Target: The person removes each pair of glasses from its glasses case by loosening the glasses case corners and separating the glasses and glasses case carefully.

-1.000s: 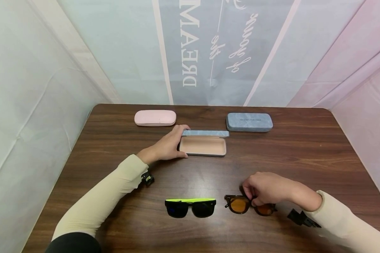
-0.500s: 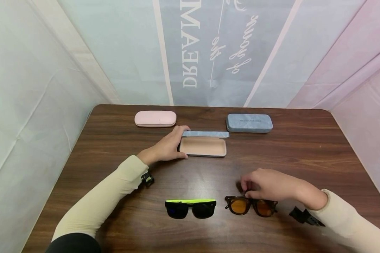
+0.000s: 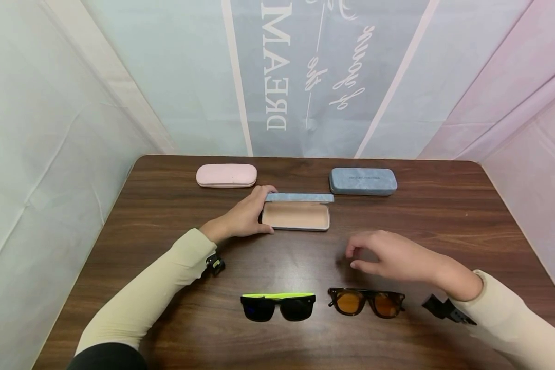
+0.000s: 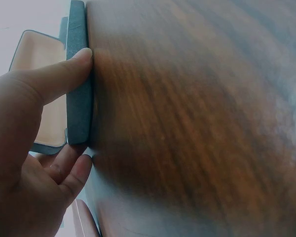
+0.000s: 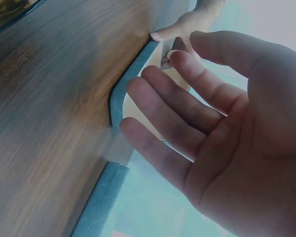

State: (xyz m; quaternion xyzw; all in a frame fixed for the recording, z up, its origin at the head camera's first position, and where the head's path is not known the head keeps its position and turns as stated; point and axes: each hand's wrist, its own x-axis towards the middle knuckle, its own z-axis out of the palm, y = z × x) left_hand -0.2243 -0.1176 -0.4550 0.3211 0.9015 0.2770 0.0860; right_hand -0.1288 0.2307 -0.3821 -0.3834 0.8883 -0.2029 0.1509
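An open blue glasses case (image 3: 296, 216) with a beige lining lies mid-table, its lid raised at the back. My left hand (image 3: 240, 213) grips its left end, the thumb on the front wall and the fingers round the back, as the left wrist view also shows with the case (image 4: 80, 74). Over the table to the right, my right hand (image 3: 390, 257) hovers with loosely bent fingers and holds nothing; its palm (image 5: 246, 143) is bare in the right wrist view. Just nearer than it lie brown-framed sunglasses with orange lenses (image 3: 349, 302). To their left are black sunglasses with lime-green temples (image 3: 297, 309).
A closed pink glasses case (image 3: 226, 176) stands at the back left of the wooden table (image 3: 453, 216). A closed blue glasses case (image 3: 363, 182) sits at the back right. Cloth curtains (image 3: 189, 77) hang behind and at both sides.
My right hand has let go of the orange-lensed sunglasses and moved up and away from them, toward the far side. The left hand stays on the open case.
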